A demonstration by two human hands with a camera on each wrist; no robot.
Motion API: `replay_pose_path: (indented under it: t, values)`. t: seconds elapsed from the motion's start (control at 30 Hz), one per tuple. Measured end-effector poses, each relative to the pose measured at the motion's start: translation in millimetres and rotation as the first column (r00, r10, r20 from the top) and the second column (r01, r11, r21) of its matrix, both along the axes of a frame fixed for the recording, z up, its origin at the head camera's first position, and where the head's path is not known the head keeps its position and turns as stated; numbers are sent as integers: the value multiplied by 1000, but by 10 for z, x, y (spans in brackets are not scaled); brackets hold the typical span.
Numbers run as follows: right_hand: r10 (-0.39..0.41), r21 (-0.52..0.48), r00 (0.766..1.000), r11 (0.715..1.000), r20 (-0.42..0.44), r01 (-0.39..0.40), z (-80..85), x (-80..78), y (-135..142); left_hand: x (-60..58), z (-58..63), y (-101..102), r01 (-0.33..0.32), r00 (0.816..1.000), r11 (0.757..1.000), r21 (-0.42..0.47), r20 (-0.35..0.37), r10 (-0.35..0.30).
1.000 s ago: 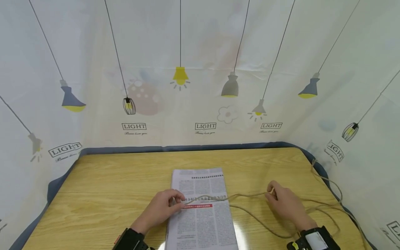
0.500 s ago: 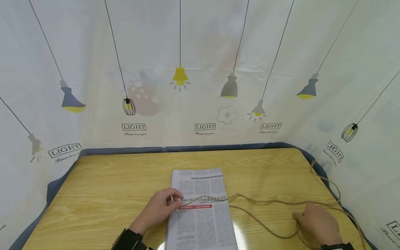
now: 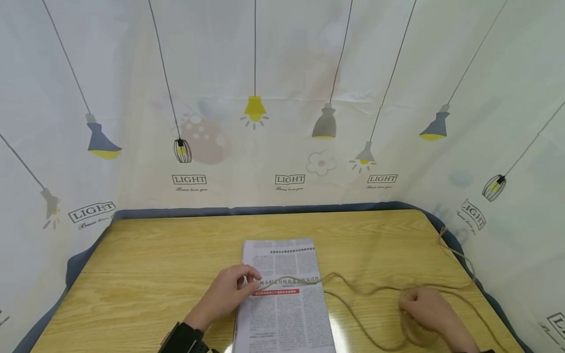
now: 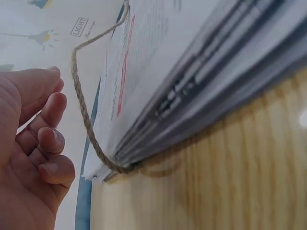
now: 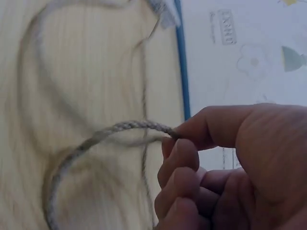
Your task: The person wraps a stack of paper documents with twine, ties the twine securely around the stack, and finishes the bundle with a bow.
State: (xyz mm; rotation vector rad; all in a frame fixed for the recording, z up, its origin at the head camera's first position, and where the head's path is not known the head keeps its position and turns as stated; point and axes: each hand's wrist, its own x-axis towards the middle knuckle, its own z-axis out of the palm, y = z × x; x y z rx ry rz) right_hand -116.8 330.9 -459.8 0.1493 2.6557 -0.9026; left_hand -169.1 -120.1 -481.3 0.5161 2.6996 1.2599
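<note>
A stack of folded newspapers (image 3: 287, 318) lies on the table, with a tan twisted rope (image 3: 368, 292) crossing its top. In the left wrist view, the rope (image 4: 81, 100) comes from under the stack's edge, rises and bends over the top. Close to that bend is my left hand (image 4: 29, 134), fingers loosely curled, with a gap between fingertips and rope. In the head view the left hand (image 3: 225, 294) sits over the stack's left edge. Right of the stack, my right hand (image 3: 430, 309) pinches the rope (image 5: 139, 124) between thumb and index finger, a loop hanging from it.
The wooden table (image 3: 167, 260) has a white cloth (image 3: 282, 147) printed with lamps standing round its back and sides. Loose rope trails to the table's right edge and up over the far right corner.
My right hand lets go of the rope near the stack, moves right and nearer, then comes back somewhat left pinching another length. The slack rope shifts. My left hand barely moves.
</note>
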Motion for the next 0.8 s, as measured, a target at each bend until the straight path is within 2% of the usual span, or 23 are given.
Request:
replay_pose_path:
  t: [0.1,0.23,0.37,0.47,0.53,0.6,0.7,0.8]
  values:
    - [10,-138,999,990,36,-5,92,-15,-129,3,51,61,14,999,1000,18,-37,-13]
    - [-16,-208,999,978,33,23,182,-49,-256,20,139,200,77,994,996,42,-83,-74]
    - [-34,-281,999,959,9,35,229,-89,-361,34,226,421,177,979,984,10,-105,-175]
    - [-27,-342,999,940,-20,18,261,-101,-464,47,296,641,262,960,965,-17,-99,-262]
    - [13,-366,997,930,-79,-41,276,-100,-548,58,344,793,310,946,950,-15,-89,-310]
    - [71,-372,984,919,-164,-129,283,-97,-641,64,381,931,336,941,942,8,-58,-335]
    - [154,-359,945,898,-289,-256,279,-86,-777,64,426,1091,332,943,942,58,-13,-332]
    - [168,-367,929,884,-331,-291,271,-85,-886,55,445,1182,314,947,943,115,31,-319]
